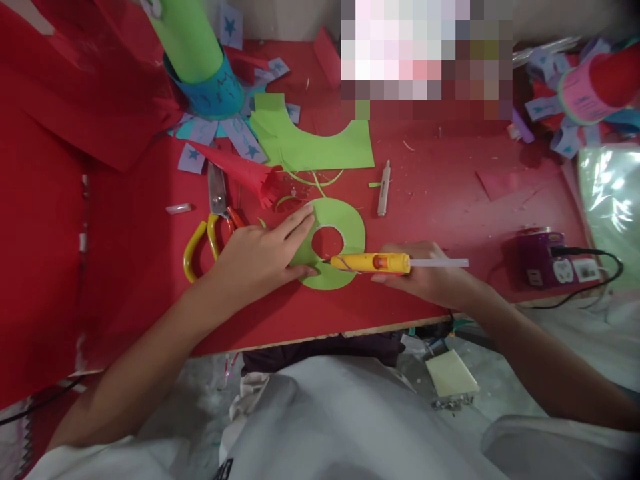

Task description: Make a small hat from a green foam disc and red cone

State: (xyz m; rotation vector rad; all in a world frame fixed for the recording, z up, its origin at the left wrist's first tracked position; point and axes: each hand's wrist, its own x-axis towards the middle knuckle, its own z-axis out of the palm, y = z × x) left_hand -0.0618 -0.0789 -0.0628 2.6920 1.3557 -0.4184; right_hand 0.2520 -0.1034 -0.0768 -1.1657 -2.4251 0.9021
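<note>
Lt grey top (340,420); loose slvs (110,461), same col.; small blk mark (226,469).

Yellow glue gun (367,262): one is counted.
Inserted glue stick (443,263): one is counted.
Green paper ring (351,225): one is counted.
Green cut sheet (320,152): one is counted.
Yellow-handled scissors (217,190): one pair is counted.
Fringed red paper cone (245,172): one is counted.
White tube (384,190): one is counted.
Purple box (539,263): one is counted.
</note>
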